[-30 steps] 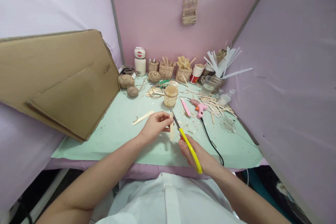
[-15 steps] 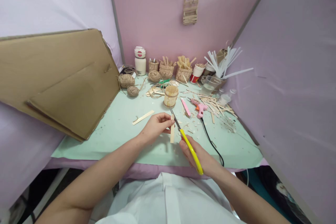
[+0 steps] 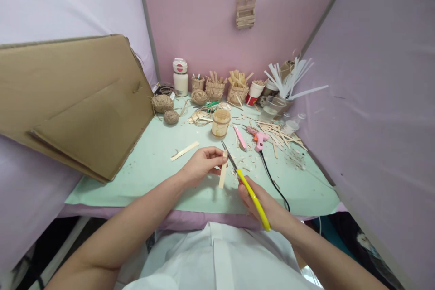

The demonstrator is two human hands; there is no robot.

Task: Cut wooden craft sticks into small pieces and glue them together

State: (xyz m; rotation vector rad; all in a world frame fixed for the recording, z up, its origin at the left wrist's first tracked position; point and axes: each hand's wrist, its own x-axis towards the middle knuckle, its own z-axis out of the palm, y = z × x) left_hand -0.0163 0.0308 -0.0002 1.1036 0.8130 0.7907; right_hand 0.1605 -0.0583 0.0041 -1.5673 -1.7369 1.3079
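My left hand [image 3: 208, 161] pinches a short flat wooden stick [image 3: 222, 176] between thumb and fingers, its lower end hanging toward me. My right hand [image 3: 255, 195] is wrapped round the yellow handles of a pair of scissors [image 3: 249, 184]. The metal blades point up and left, close beside the top of the stick; whether they touch it I cannot tell. Just beyond the blade tips stands a small round wooden cup [image 3: 220, 123] with a band round its rim. Another flat stick [image 3: 185, 151] lies on the table left of my left hand.
A pink glue gun [image 3: 258, 137] with a black cord and a pink cutter [image 3: 239, 137] lie to the right, among wood scraps. Loose sticks [image 3: 280, 133] are heaped farther right. Twine balls [image 3: 171, 117] and stick-filled cups [image 3: 238, 93] stand behind. Cardboard [image 3: 88, 113] leans at left.
My right hand and the scissors have shifted slightly right and toward me. The stick in my left hand has tilted a little, its lower end swinging left.
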